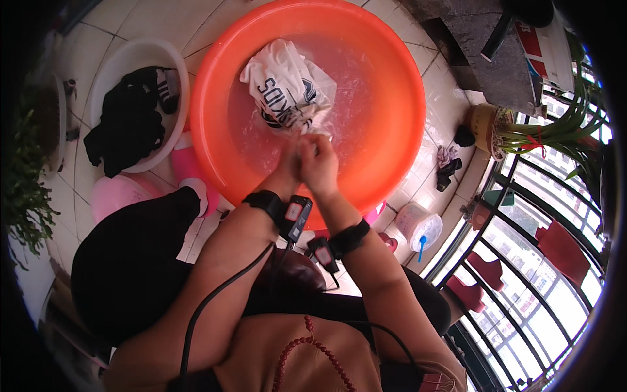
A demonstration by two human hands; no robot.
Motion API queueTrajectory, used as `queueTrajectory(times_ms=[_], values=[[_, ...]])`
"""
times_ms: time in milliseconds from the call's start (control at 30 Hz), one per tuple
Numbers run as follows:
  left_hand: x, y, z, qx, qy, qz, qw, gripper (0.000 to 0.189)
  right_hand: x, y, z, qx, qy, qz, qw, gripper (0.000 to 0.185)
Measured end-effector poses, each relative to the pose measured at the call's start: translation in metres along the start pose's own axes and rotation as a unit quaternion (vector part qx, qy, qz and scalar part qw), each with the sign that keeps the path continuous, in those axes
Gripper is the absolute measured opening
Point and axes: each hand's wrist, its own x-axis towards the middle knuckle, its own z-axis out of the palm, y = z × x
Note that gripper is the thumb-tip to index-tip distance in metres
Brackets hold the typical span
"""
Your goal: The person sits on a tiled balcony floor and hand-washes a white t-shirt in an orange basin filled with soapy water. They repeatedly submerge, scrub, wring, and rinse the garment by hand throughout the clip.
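A large orange plastic basin (392,161) with cloudy water stands on the tiled floor before me. A wet white garment with dark printing (281,81) lies bunched in it, towards the upper left. My left hand (289,159) and my right hand (317,159) are side by side at the garment's near end, over the basin. The right hand is curled closed on the fabric. The left hand is blurred and its fingers are partly hidden, so its hold cannot be made out. Each wrist wears a black strap with a small cabled device.
Left of the basin, a white tub (182,73) holds dark clothes (130,117); a pink basin (115,196) is nearer. At right are a white bucket (409,220) with a blue-handled item (422,245), small cloths (446,166), a potted plant (482,127) and a barred window.
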Motion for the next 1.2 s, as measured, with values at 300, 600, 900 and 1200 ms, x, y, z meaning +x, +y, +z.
queueTrajectory(times_ms=[300, 600, 900, 1200], values=[[-0.006, 0.007, 0.038, -0.04, 0.127, -0.018, 0.991, 0.032, -0.013, -0.016, -0.007, -0.084, 0.058, 0.025, 0.994, 0.024], [-0.02, 0.014, 0.062, -0.057, 0.085, -0.04, 0.994, 0.036, -0.008, -0.029, -0.017, -0.102, 0.131, -0.073, 0.983, 0.024], [-0.014, 0.01, 0.057, -0.029, 0.123, 0.031, 0.991, 0.019, -0.017, -0.05, -0.015, -0.011, 0.134, -0.172, 0.976, 0.006], [-0.014, 0.015, 0.061, 0.193, 0.199, 0.096, 0.956, 0.016, 0.009, -0.039, -0.021, 0.152, 0.104, 0.098, 0.978, 0.019]])
